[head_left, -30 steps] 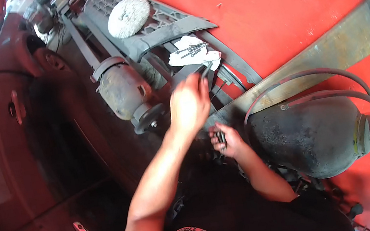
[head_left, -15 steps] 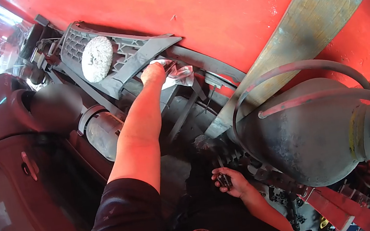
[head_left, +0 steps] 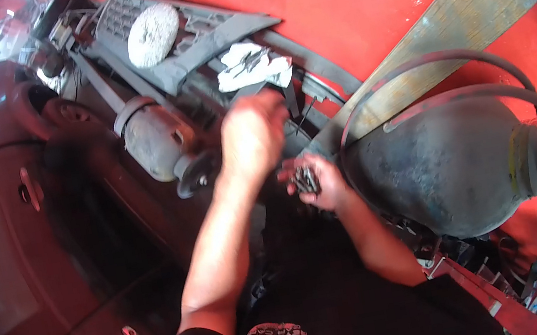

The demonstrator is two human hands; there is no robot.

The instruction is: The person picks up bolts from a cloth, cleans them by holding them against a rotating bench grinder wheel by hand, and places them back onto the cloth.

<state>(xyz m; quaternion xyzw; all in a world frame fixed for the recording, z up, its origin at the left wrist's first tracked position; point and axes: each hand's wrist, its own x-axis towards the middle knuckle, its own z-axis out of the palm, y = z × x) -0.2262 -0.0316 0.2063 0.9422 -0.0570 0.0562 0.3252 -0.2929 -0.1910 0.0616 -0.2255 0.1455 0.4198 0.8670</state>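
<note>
Head view: hands apart but near each other. Left hand blurred, between ten and eleven o'clock from the right hand; empty or loaded, cannot tell. Right hand palm-up, fingers curled around parts, near the left wrist. Rag at one o'clock from the left hand, just beyond its fingertips, touching or apart hard to tell; at eleven from the right hand, farther off. Left hand clearly the nearer to it. Rag's long axis roughly nine to three. White, crumpled, dark streaks across the middle, too blurred for telling fold from tool. Parts small, dark, metallic, bunched in the palm, glinting in places; exact shapes and long axis not readable. Tank at three o'clock from the right hand.
</note>
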